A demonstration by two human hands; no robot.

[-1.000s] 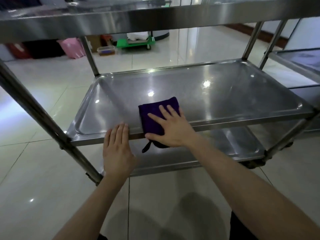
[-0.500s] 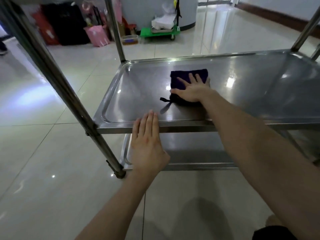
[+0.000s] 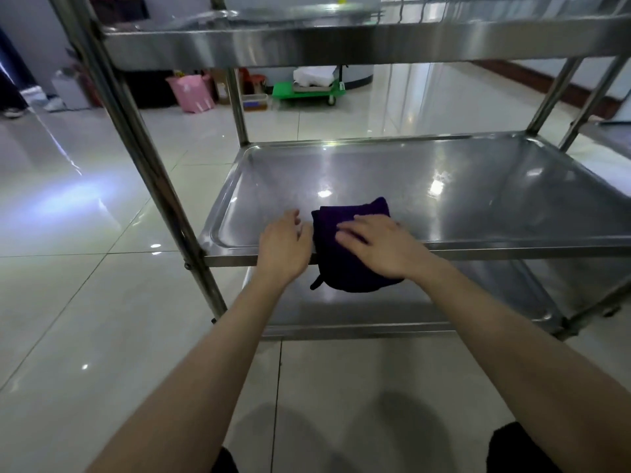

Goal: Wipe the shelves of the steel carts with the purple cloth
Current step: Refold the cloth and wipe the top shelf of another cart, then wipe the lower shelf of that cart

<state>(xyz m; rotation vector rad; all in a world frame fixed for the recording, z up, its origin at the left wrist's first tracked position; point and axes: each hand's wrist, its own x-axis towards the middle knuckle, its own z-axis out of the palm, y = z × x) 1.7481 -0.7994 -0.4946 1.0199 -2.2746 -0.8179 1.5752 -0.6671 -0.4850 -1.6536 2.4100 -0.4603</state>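
A folded purple cloth [image 3: 345, 233] lies on the front edge of the steel cart's middle shelf [image 3: 495, 196], its lower part hanging over the rim. My right hand [image 3: 379, 245] presses flat on the cloth, fingers spread toward the left. My left hand [image 3: 283, 245] rests on the shelf's front rim just left of the cloth, fingers curled over the edge and touching the steel. The top shelf [image 3: 307, 46] runs overhead and the bottom shelf [image 3: 478, 302] shows below.
The cart's steel post [image 3: 150, 165] stands at the left. A second steel cart [image 3: 611, 131] sits at the right edge. Across the glossy tiled floor are a pink bin [image 3: 193, 92], a green dolly [image 3: 307, 90] and dark bags by the wall.
My right hand has pulled the cloth from mid-shelf back to the front edge, so it overhangs the rim. My left hand stays on the rim, now right beside the cloth.
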